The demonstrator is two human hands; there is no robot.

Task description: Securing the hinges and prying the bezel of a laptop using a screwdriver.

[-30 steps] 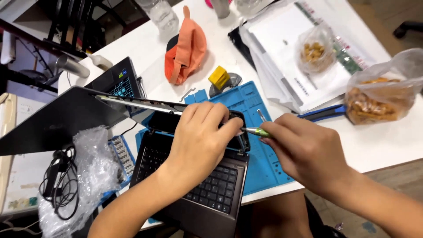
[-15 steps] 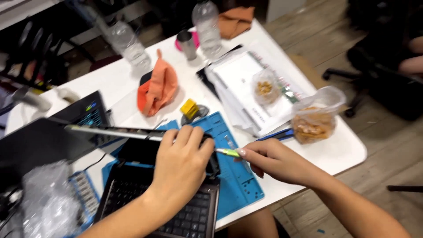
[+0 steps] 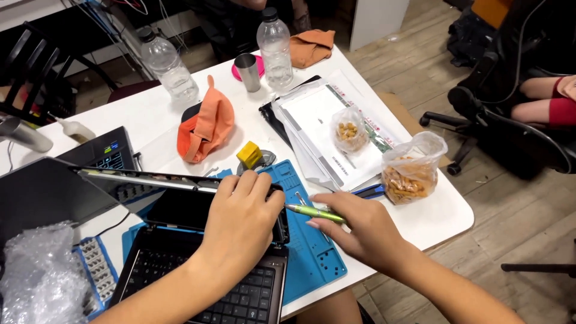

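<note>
On the blue mat (image 3: 312, 264), left hand (image 3: 243, 219) fingers pressed flat on laptop (image 3: 198, 282) hinge corner; right hand (image 3: 360, 231) pinches green screwdriver (image 3: 312, 212), tip at hinge. Screen bezel looks partly lifted, likely early-to-mid disassembly, keyboard still in.

Bright, even indoor light from above, no harsh spots. Soft short shadows under the left hand (image 3: 243, 225) and right hand (image 3: 360, 231), falling onto the blue mat (image 3: 312, 264). Mild glare on the white table (image 3: 150, 141) and on the plastic bags (image 3: 414, 168). Pretty sharp in the middle, slightly soft and compressed overall. Darker toward the top left, under the desks. Some wide-angle stretch at the edges, floor boards (image 3: 516, 204) leaning outward. Bubble wrap (image 3: 39, 276) at bottom left a bit smeared.
</note>
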